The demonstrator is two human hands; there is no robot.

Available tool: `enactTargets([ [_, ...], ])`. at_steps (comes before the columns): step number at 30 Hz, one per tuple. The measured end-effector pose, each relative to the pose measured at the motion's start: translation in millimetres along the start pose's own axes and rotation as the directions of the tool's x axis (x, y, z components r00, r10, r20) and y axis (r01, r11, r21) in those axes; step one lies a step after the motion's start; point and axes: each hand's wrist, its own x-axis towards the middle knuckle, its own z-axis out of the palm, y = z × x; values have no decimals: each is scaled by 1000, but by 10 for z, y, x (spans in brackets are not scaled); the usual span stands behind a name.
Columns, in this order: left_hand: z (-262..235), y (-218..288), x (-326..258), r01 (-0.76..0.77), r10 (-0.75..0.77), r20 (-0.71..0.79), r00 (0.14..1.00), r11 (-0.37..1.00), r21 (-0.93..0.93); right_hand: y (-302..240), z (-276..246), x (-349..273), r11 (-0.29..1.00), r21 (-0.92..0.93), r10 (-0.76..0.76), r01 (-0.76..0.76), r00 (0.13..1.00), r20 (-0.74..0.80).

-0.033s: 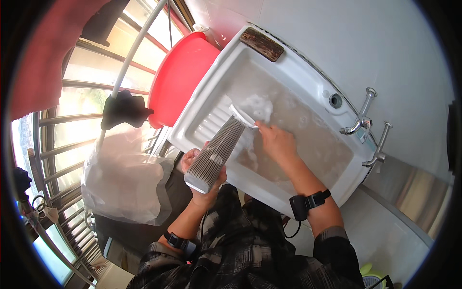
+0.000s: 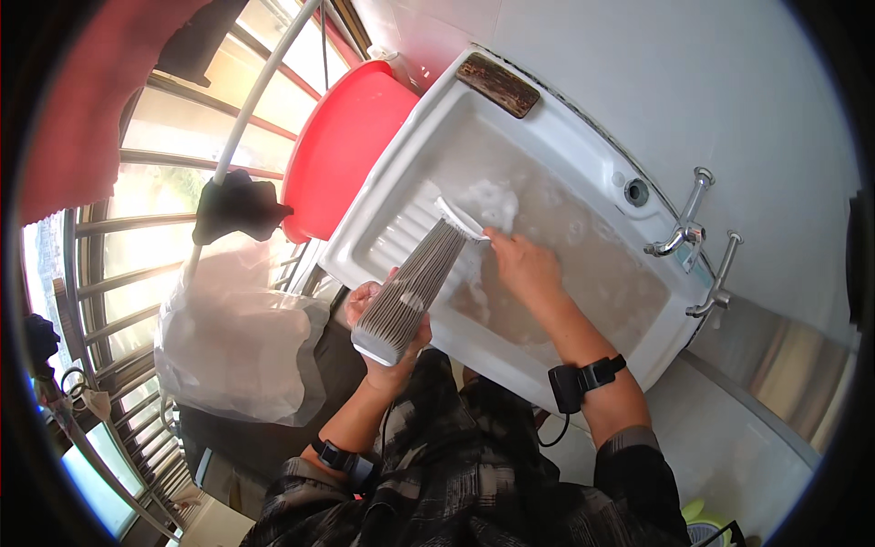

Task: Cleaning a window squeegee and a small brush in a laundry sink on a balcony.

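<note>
A long grey pleated filter cartridge [image 2: 412, 290] with a white end cap slants up over the near left part of the sink. My left hand [image 2: 415, 351] is closed round its lower end from beneath. In my right hand [image 2: 530, 272] is the handle of a white brush [image 2: 462, 221], whose head lies against the cartridge's far end. My right fingers are wrapped round the handle, and the bristles are mostly hidden. Below both, cloudy grey-brown water [image 2: 583, 273] with patches of white foam [image 2: 492, 198] fills the white sink [image 2: 652, 351].
A dark worn wooden block [image 2: 498, 84] rests on the sink's far rim. Two metal taps [image 2: 679, 235] stick out from the wall at right. Left of the sink stand a red basin [image 2: 351, 137] and a translucent plastic bag [image 2: 241, 351], beside a barred window.
</note>
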Motion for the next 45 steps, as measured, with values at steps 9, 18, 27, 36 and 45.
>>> enactTargets([
  [9, -41, -3, -96, 90, -86, -78, 993, 995, 49, -901, -950, -696, 964, -57, -261, 260, 965, -12],
  [18, 1, -100, -167, 190, -235, -53, 971, 883, -428, -1175, -1277, -909, 860, -121, -505, 496, 861, -61],
  [27, -10, -20, -29, 143, -150, -59, 987, 984, -110, -662, -763, -334, 963, -44, -266, 265, 964, -9],
  [36, -124, 39, -95, 198, -198, 45, 979, 980, -1, -484, -624, -221, 969, 17, -245, 245, 965, 89],
  [45, -101, -51, -140, 102, -107, -23, 994, 983, -153, 208, 25, 347, 996, -72, -48, 58, 991, 123],
])
